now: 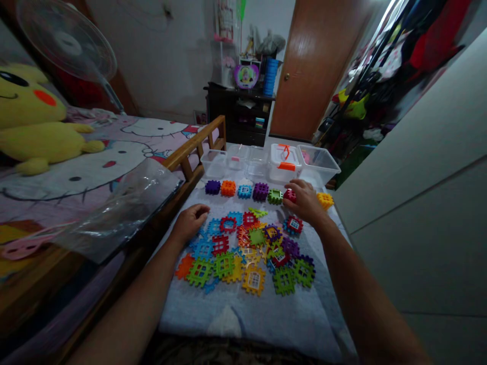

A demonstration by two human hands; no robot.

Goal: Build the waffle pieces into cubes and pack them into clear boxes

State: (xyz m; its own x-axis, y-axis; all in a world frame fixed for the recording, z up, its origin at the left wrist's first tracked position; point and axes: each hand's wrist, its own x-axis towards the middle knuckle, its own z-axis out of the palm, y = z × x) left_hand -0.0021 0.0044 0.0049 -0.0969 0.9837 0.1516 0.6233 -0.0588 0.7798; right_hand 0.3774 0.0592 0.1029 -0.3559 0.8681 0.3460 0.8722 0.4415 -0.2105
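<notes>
My right hand (304, 199) is closed around a red toy block cube (290, 195) at the right part of a back row. In that row stand a dark blue cube (213, 187), an orange cube (228, 188), a light blue cube (245, 191), a purple cube (261, 191), a green cube (275, 196) and a yellow cube (325, 201). My left hand (191, 221) rests on the cloth with curled fingers, nothing visible in them, left of loose interlocking panels (224, 264). A red-and-blue block (293, 225) with a white window sits below my right wrist.
Clear plastic boxes (215, 165) line the far edge, one lidded box (284, 163) with orange clasps among them. A grey-blue cloth (274, 319) covers the table. A wooden bed rail (194, 152) runs along the left; a white cabinet (414, 223) stands right.
</notes>
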